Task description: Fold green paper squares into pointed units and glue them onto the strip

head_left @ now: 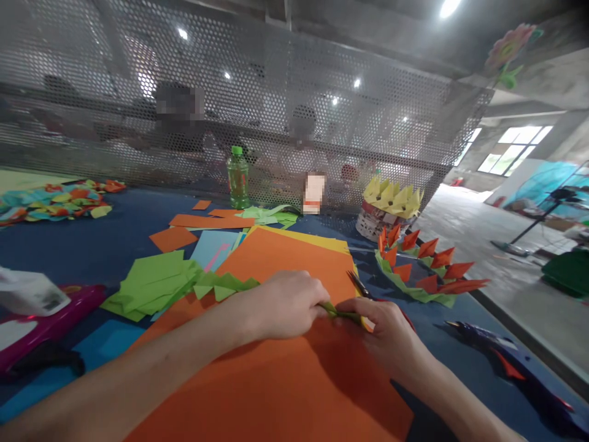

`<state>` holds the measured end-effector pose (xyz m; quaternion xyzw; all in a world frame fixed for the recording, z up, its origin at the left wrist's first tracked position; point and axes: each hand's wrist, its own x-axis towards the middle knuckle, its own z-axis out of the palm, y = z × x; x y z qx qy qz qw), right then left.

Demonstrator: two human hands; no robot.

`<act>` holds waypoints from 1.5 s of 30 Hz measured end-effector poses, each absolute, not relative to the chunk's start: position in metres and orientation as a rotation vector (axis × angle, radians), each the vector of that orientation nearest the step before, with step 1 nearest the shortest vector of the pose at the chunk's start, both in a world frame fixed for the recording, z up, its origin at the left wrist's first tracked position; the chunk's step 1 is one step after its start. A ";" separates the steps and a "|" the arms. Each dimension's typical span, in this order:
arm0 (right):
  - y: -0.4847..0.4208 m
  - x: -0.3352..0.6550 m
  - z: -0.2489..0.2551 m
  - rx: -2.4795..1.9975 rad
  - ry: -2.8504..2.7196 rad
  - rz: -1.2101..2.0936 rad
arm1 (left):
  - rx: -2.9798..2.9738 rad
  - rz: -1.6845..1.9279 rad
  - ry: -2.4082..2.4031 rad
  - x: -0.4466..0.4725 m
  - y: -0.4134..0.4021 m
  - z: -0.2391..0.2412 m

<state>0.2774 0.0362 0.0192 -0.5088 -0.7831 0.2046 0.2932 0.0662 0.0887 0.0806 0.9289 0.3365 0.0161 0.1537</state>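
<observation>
My left hand (288, 304) is closed with its fingers bent down on a piece of folded green paper (339, 311). The thumb and fingers of my right hand (384, 325) pinch the same piece from the other side. To the left of my left hand a row of green folded paper points (225, 285) sticks out; whether it joins the pinched piece is hidden behind that hand. Both hands are over large orange paper sheets (271, 387). Scissors (361, 285) with dark blades and a red handle lie partly behind my right hand.
Green paper squares (151, 282) lie left, near a magenta tool (87, 301) and a white box (34, 291). At right are an orange-and-green paper ring (444, 282), a yellow-topped paper basket (391, 205) and a dark glue gun (501, 353). A green-capped bottle (238, 178) stands before the perforated screen (257, 80).
</observation>
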 end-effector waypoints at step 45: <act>0.032 0.275 0.020 -1.404 -2.081 0.600 | 2.615 -0.117 1.003 0.069 0.102 0.063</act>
